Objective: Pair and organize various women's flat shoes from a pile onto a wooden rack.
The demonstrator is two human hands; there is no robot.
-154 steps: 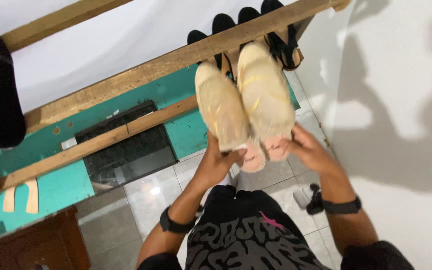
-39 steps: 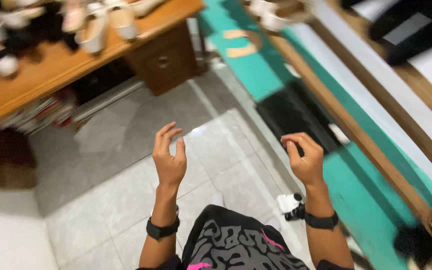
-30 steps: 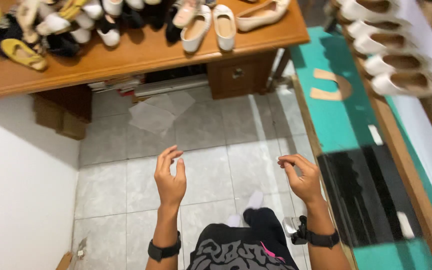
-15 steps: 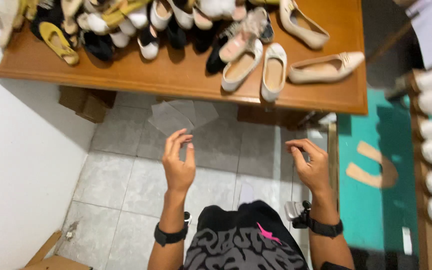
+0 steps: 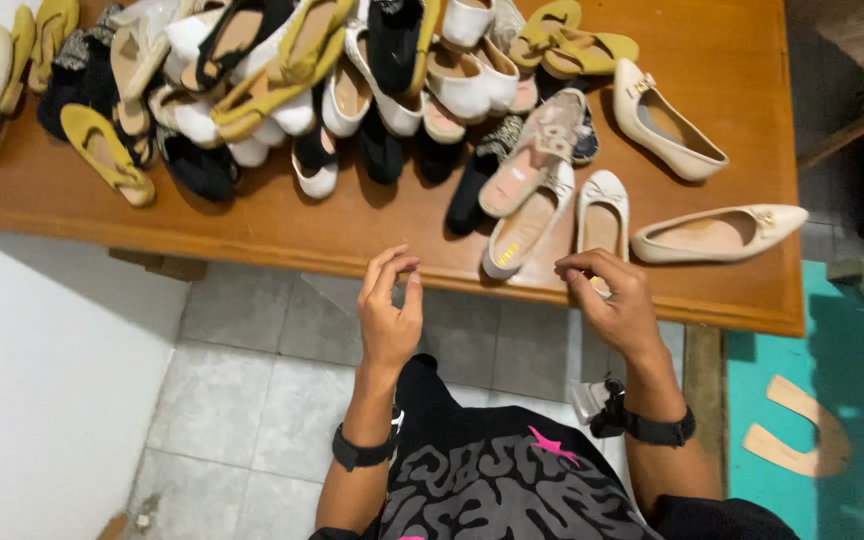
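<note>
Both hands were empty at this moment. The left hand (image 5: 389, 310) hung above the floor tiles (image 5: 252, 400), just before the front edge of the wooden table (image 5: 742, 120), with its fingers curled loosely and the thumb near the fingertips, holding nothing. The right hand (image 5: 614, 303) was over the table edge, fingers bent down and half closed, also holding nothing. Its fingertips were just beside the heel of a cream flat with a small bow (image 5: 602, 215), but I could not tell if they touched it.

The view had changed a lot in a short time. Five seconds before, the hands pressed a pair of pale shoes against a wooden rail on the wall. One second before, the hands were already empty and the head was turning over the floor. Half a second before, the table came into view but the hands were far from it. Now the right hand had arrived at the nearest shoes, so the pale pair appeared to be left behind on the rail.

Next to the bow flat lay a beige flat (image 5: 527, 225), and to the right a cream pointed pump (image 5: 717, 233) on its side. A second pump (image 5: 667, 122) lay further back. The large heap of mixed shoes (image 5: 282, 80) covered the far left part.
</note>
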